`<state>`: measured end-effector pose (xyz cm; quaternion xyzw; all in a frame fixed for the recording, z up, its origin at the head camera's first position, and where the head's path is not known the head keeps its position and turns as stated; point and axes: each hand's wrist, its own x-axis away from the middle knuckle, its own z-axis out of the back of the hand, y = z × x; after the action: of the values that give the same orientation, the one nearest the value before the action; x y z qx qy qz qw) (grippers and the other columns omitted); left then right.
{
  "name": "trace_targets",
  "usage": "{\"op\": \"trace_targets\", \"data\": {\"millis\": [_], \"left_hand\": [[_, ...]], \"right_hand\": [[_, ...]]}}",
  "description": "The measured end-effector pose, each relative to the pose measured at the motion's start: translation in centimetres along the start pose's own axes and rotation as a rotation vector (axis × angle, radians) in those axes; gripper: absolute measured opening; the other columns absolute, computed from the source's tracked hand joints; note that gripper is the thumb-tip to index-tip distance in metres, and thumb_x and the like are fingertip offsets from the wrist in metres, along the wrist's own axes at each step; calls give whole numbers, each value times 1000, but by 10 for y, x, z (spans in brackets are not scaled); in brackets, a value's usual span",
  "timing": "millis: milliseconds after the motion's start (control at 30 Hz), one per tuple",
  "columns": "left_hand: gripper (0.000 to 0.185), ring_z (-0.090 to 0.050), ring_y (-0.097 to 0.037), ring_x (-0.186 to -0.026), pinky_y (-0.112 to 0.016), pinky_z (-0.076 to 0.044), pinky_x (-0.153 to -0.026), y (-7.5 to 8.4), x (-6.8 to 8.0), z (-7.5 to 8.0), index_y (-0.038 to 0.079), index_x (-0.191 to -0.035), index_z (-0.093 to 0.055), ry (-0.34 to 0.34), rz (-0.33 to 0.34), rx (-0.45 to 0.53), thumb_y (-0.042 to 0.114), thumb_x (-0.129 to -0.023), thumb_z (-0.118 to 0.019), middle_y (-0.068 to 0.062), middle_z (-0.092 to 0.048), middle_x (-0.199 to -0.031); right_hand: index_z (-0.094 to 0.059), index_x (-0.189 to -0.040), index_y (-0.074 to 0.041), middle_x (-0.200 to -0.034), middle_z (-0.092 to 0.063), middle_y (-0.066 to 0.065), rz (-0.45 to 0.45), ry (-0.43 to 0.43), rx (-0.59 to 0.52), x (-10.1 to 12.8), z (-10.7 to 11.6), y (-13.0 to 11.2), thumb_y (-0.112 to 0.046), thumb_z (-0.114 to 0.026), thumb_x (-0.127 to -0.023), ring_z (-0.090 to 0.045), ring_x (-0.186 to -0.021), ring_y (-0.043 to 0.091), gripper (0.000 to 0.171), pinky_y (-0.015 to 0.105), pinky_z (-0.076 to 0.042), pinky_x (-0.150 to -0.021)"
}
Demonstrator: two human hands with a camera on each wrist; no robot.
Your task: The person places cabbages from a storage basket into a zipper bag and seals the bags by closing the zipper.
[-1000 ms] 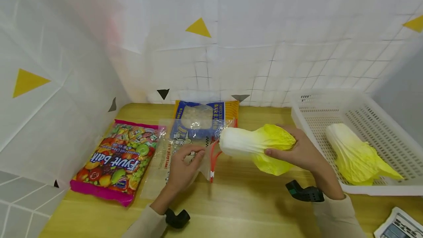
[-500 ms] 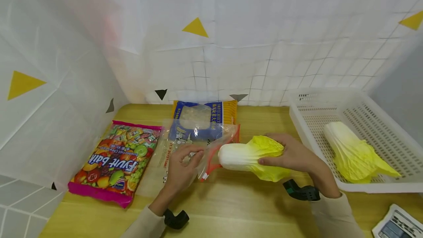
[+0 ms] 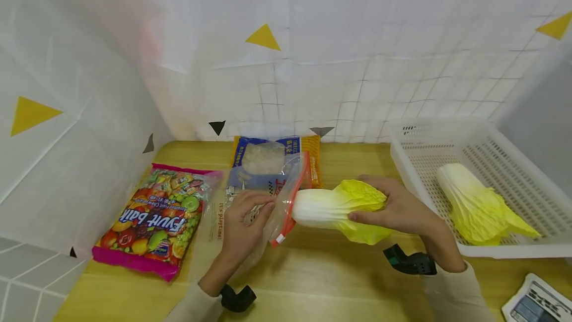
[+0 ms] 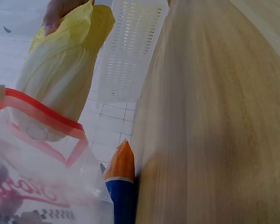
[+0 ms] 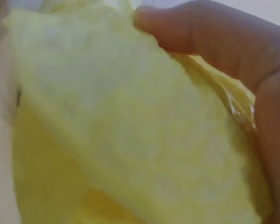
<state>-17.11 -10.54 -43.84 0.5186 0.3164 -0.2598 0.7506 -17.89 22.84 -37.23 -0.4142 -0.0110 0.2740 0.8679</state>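
My right hand [image 3: 399, 207] grips a yellow and white napa cabbage [image 3: 335, 206] by its leafy end, and the leaves fill the right wrist view [image 5: 130, 121]. Its white stem end sits at the red-zippered mouth of a clear plastic bag [image 3: 277, 198]. My left hand [image 3: 243, 222] pinches that bag near the opening and holds it up off the table. In the left wrist view the cabbage [image 4: 60, 70] noses into the red zip rim of the bag [image 4: 37, 154].
A white perforated basket [image 3: 487, 128] at the right holds a second cabbage [image 3: 478, 207]. A fruit candy bag [image 3: 156, 217] lies at the left, a blue and orange packet [image 3: 272, 158] behind the clear bag. A grey device [image 3: 536, 302] sits at the bottom right corner on the wooden table [image 3: 330, 277].
My right hand has brought the cabbage down and left to the bag's mouth. My left hand has lifted the bag's opening wider toward it.
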Motion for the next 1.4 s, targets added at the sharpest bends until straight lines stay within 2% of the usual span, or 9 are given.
{"op": "trace_targets", "data": {"millis": [133,267,367,567,700,900,1033,1167,1400], "left_hand": [[20,-66,-19,-96,-27,-49,-90,3,-3,1,12,-100,-80,-16,-53,-2,-1,-86,-78,-4,-76,-96],[19,-65,-20,-98,-29,-48,-91,5,-6,2,13,-98,-80,-61,-100,-11,-1,-84,-79,-4,-76,-99],[20,-64,-20,-99,-30,-48,-92,5,-6,3,13,-97,-80,-88,-116,-10,-1,-83,-79,-5,-77,-101],[21,-64,-20,-103,-31,-46,-93,5,-6,2,15,-99,-81,-122,-124,-12,1,-84,-80,-6,-76,-103],[18,-64,-19,-105,-32,-43,-95,6,-7,4,16,-98,-81,-135,-95,-38,4,-85,-80,-6,-77,-103],[18,-64,-18,-105,-32,-43,-96,7,-8,7,17,-99,-80,-177,-87,-31,5,-85,-80,-3,-77,-103],[19,-66,-18,-106,-32,-47,-98,8,-7,5,17,-102,-80,-251,-78,1,7,-86,-79,0,-78,-105],[17,-68,-20,-105,-32,-50,-98,8,-4,2,15,-101,-80,-269,-41,36,5,-86,-79,-3,-78,-106],[15,-67,-22,-100,-33,-51,-92,7,-2,0,13,-96,-81,-262,-77,27,3,-84,-80,-6,-78,-102]], "right_hand": [[-62,-137,-12,-139,-63,15,-28,24,-20,-1,-3,-1,-24,-83,-86,-58,-129,41,56,63,-49,-100],[-62,-136,-14,-119,-71,9,-46,93,-138,-2,-3,2,-15,-78,-90,-71,-101,24,49,41,-60,-83],[-63,-133,-13,-105,-72,8,-36,69,-224,-5,-7,6,-10,-77,-90,-71,-84,18,45,33,-60,-72],[-66,-128,-23,-110,-73,-8,28,-78,-117,-12,-19,10,-25,-81,-89,-68,-97,7,42,30,-57,-83],[-69,-116,-22,-100,-71,-9,64,-143,-41,-8,-14,10,-25,-82,-87,-66,-88,8,32,29,-56,-78],[-68,-121,-18,-112,-72,-7,5,-115,111,-1,-4,4,-36,-84,-85,-66,-99,10,43,30,-56,-85],[-66,-124,-18,-106,-73,-7,35,-52,2,-4,-3,3,-24,-83,-86,-68,-92,10,42,30,-58,-81],[-66,-125,-22,-110,-73,-8,60,-30,-12,-11,-14,4,-26,-82,-88,-68,-95,9,41,31,-57,-83],[-68,-113,-24,-99,-69,-6,98,-255,-151,-16,-29,11,-25,-80,-89,-63,-83,10,26,29,-56,-74]]}}
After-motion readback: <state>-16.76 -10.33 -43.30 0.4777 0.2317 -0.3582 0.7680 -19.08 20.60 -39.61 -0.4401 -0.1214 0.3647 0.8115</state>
